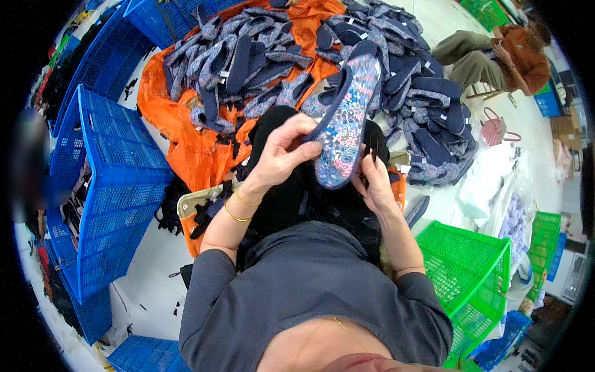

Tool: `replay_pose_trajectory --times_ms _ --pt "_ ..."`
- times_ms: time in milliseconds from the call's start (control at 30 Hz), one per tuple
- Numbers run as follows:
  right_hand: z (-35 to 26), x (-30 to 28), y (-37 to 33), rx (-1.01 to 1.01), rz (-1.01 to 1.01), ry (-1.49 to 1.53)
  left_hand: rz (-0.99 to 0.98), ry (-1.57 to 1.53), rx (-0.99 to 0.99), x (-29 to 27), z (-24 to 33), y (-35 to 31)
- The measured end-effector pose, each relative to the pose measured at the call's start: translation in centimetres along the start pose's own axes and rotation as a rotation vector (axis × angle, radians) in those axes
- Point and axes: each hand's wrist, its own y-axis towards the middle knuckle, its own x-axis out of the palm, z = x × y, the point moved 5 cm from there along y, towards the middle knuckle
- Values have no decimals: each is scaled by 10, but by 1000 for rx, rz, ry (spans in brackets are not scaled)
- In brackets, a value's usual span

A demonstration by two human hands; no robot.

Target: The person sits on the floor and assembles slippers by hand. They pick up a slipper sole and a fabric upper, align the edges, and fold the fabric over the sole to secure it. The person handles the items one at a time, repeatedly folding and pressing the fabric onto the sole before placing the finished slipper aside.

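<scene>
A floral slipper [344, 133] in blue, white and pink, with a dark navy lining, is held up over my lap. My left hand [284, 150] pinches its left edge between thumb and fingers, near the rounded end closest to me. Close by the slipper's right side is my right hand [376, 183], its fingers closed together. A thin dark pointed bit shows at those fingertips, too small to name. Whether the right fingers touch the slipper is hard to tell. Beyond my knees lies a large heap of similar slippers [245, 65], partly on an orange sheet [162, 124].
Blue plastic crates [124, 192] stand along the left. A green crate [462, 263] is at my right, with clear plastic bags [489, 180] beyond it. Another person [524, 59] sits at the far right near a pink checked bag [494, 130]. Black scraps dot the floor.
</scene>
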Motion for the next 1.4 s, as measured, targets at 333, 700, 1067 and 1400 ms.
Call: replay_pose_trajectory --times_ms 333,700,1067,1400 --pt "-22 20 5 -228 117 -48 -158 -46 -379 9 -20 -30" --pt "-16 56 -10 -427 93 -926 306 -515 -419 2 -47 -19" --pt "-65 51 8 -572 120 -886 294 -764 -506 -6 -56 -39" --pt "-45 51 36 -463 -31 -384 256 -790 -572 9 -56 -48"
